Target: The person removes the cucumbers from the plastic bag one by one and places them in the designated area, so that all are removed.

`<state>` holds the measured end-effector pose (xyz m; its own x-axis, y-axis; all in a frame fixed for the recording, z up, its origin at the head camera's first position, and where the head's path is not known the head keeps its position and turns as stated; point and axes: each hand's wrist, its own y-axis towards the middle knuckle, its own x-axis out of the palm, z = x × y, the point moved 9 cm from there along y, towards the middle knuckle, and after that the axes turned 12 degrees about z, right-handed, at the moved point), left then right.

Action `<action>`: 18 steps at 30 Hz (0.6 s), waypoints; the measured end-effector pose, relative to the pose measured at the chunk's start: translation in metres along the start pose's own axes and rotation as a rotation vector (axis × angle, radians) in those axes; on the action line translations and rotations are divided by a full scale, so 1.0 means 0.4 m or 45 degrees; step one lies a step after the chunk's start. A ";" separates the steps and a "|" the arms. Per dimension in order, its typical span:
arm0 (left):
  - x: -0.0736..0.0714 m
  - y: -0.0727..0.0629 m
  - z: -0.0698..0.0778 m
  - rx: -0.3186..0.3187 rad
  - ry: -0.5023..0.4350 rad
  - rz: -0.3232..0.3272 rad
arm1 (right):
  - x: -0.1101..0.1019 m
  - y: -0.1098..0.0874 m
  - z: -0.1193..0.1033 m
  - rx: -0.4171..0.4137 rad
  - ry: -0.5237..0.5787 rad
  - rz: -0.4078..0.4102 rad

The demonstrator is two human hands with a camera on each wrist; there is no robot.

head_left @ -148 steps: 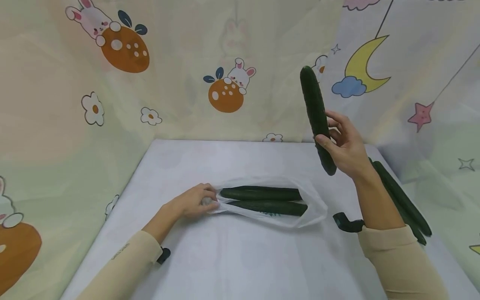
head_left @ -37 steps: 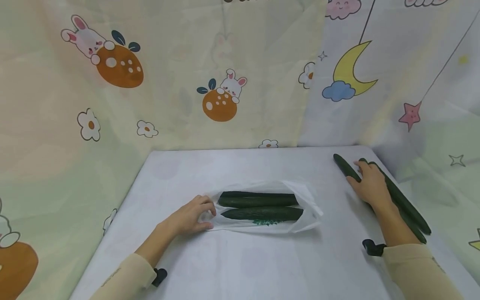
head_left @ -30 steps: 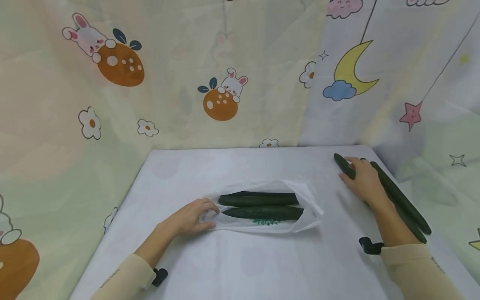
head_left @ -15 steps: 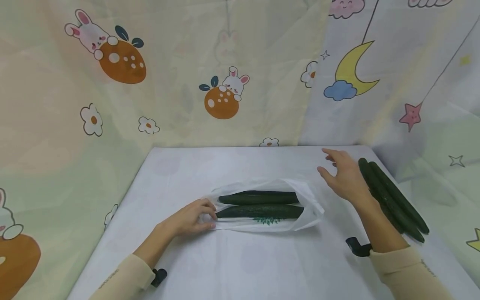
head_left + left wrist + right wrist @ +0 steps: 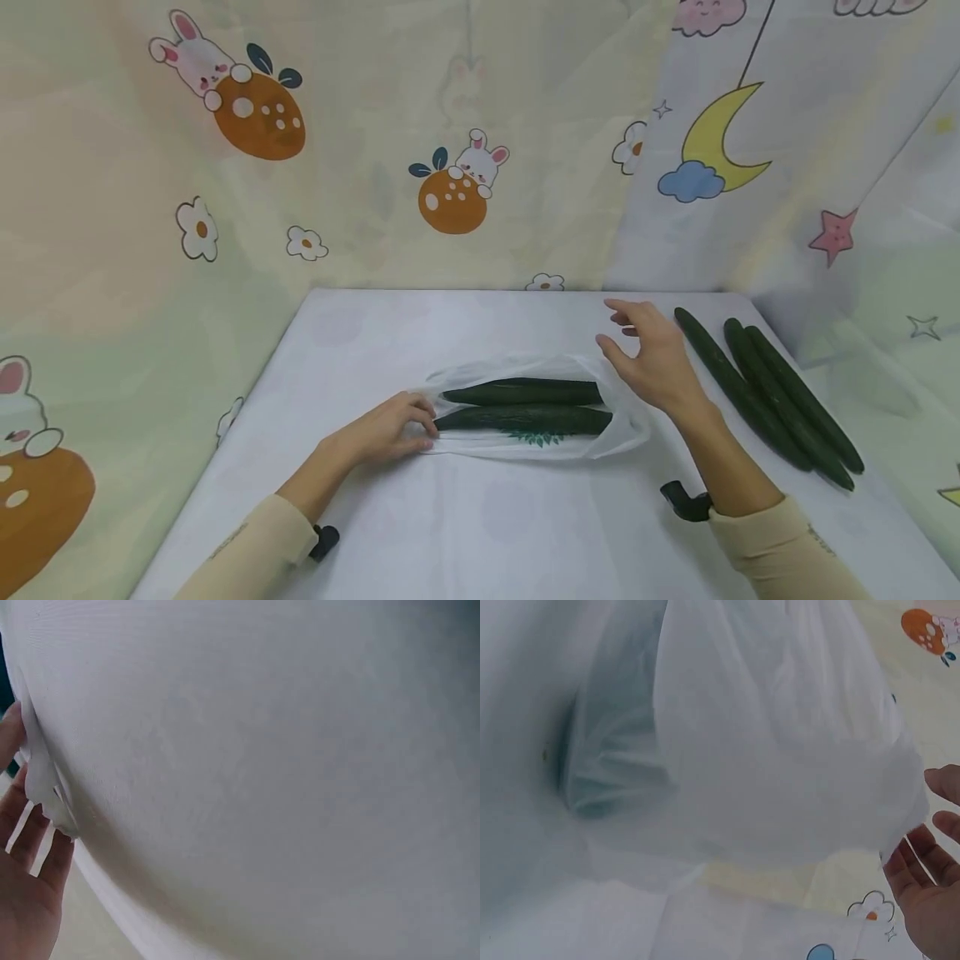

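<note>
A thin white plastic bag (image 5: 465, 446) lies on its side, its wide mouth facing right. Two dark green cucumbers (image 5: 517, 392) lie lengthwise in it, one behind the other. At the bag's left end my left hand (image 5: 386, 429) holds the plastic; the left wrist view shows thumb and fingers (image 5: 56, 859) around its gathered edge. My right hand (image 5: 652, 358) hovers above and behind the bag's mouth, thumb and fingers apart, holding nothing. Seen in the right wrist view, that hand is beside the bag's rim (image 5: 907, 802); whether it touches is unclear.
Three more cucumbers (image 5: 738, 392) lie slanting along the right side of the white table (image 5: 480, 533); the leftmost is close to my right forearm. A printed cloth backdrop (image 5: 360, 167) rises behind the table and at both sides.
My right hand first held a cucumber up, then laid it with those at the right. It has since let go and moved left to the bag's mouth. The left hand stays at the bag.
</note>
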<state>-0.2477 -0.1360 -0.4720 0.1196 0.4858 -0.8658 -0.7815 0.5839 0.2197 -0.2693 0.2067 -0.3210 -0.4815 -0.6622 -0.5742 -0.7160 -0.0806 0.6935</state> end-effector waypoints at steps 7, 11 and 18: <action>0.003 0.013 -0.009 0.020 0.021 -0.032 | 0.032 -0.010 -0.062 -0.085 0.105 0.027; 0.007 0.013 -0.015 0.030 0.005 -0.032 | 0.054 -0.017 -0.090 -0.116 0.158 0.004; 0.010 0.009 -0.019 0.007 -0.007 -0.025 | 0.100 -0.025 -0.131 -0.170 0.221 -0.096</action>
<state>-0.2547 -0.1367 -0.4780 0.1386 0.4779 -0.8674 -0.7756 0.5970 0.2049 -0.2547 0.1419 -0.3279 -0.3264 -0.7678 -0.5513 -0.6678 -0.2254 0.7094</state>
